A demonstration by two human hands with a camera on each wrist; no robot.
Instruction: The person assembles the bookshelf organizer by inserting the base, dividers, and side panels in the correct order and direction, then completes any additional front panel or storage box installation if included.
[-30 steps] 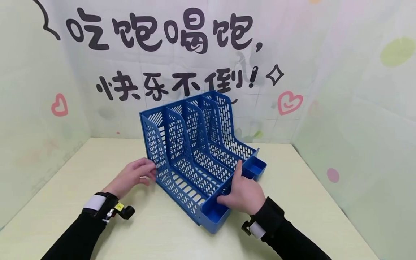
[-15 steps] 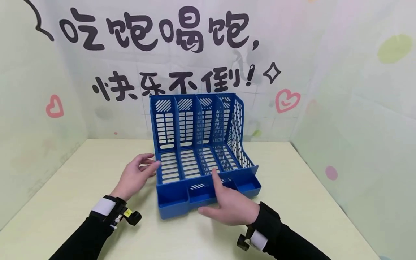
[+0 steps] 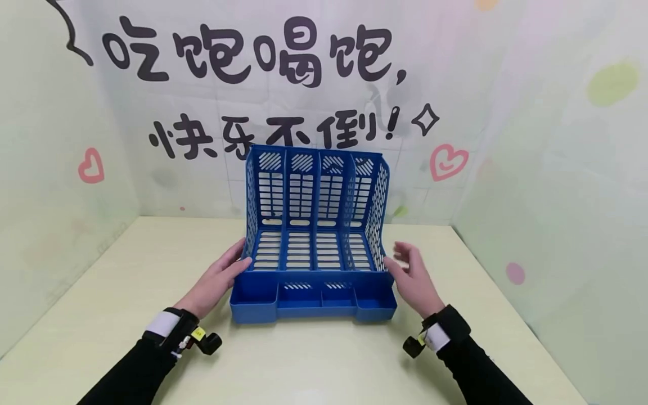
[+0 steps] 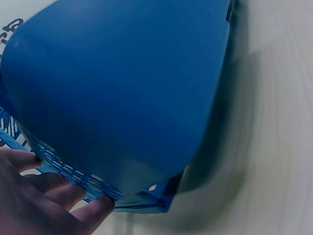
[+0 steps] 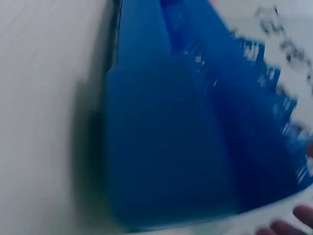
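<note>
A blue plastic file rack (image 3: pixel 314 276) stands upright on the table, facing me. Thin dividers part it into upright slots with slatted backs and perforated sides. Along its front runs a row of small open trays (image 3: pixel 253 313). At the rack's left side is my left hand (image 3: pixel 210 284), thumb by the front corner; its extended fingertips touch the perforated side panel (image 4: pixel 73 171) in the left wrist view. Beside the right front corner is my right hand (image 3: pixel 417 281), thumb close to the rack, fingers loosely bent and apart from it. The right wrist view is blurred.
The pale wooden table (image 3: pixel 314 371) reaches back to a printed cloth wall (image 3: pixel 324 84) with dark lettering. Cloth side walls (image 3: pixel 572 225) bound it left and right. Each wrist wears a dark strap with a small camera (image 3: pixel 208 343).
The rack has turned from an angled stance to face me squarely. My right hand has left its front trays and moved to its right side. My left hand has stayed at the left side.
</note>
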